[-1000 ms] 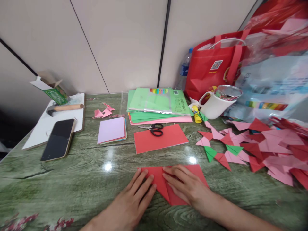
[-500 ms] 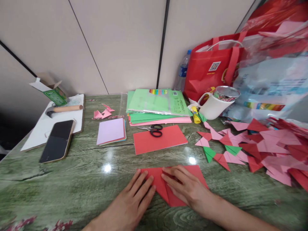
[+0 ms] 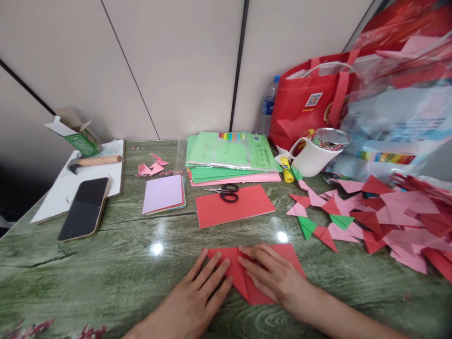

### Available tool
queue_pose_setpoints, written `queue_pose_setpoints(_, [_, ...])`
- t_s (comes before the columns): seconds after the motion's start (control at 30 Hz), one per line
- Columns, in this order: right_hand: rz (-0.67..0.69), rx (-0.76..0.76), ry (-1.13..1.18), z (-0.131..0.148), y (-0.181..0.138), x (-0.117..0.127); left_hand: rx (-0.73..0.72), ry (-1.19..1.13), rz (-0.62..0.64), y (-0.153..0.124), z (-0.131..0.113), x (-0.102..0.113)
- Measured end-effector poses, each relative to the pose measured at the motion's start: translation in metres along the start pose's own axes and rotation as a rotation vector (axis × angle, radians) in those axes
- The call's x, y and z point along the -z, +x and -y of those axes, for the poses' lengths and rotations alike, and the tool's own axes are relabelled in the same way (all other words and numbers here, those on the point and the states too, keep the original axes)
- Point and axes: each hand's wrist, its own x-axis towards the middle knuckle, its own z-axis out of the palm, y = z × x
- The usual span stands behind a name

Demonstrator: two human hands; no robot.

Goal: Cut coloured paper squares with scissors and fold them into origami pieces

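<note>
A red sheet of paper lies at the front of the table, its left corner folded over to a slanting edge. My left hand rests on the folded left part with its fingers spread. Flat on the middle of the sheet is my right hand, its fingertips at the fold's edge. Beyond the hands, black-handled scissors lie on a stack of red paper. Part of the sheet is hidden under both hands.
Folded paper pieces cover the right side, near a white mug, a glue stick and a red bag. Green paper packs and lilac squares stand behind. At left are a phone and a hammer.
My left hand has slid slightly right along the folded part of the red sheet. The right hand stays almost in place.
</note>
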Motion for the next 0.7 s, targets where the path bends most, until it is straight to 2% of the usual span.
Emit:
queue_pose_setpoints(0.13, [-0.041,0.017,-0.026,0.001,0.002,0.001,0.007,0.052,-0.036,0.001,0.0,-0.004])
queue_pose_setpoints(0.4, [0.059,-0.034,0.015,-0.001,-0.002,-0.003,0.008,0.1,-0.085,-0.001,-0.001,-0.012])
queue_pose_setpoints(0.7, [0.03,-0.008,0.028,-0.003,-0.002,-0.002,0.011,0.055,-0.103,0.0,0.001,-0.011])
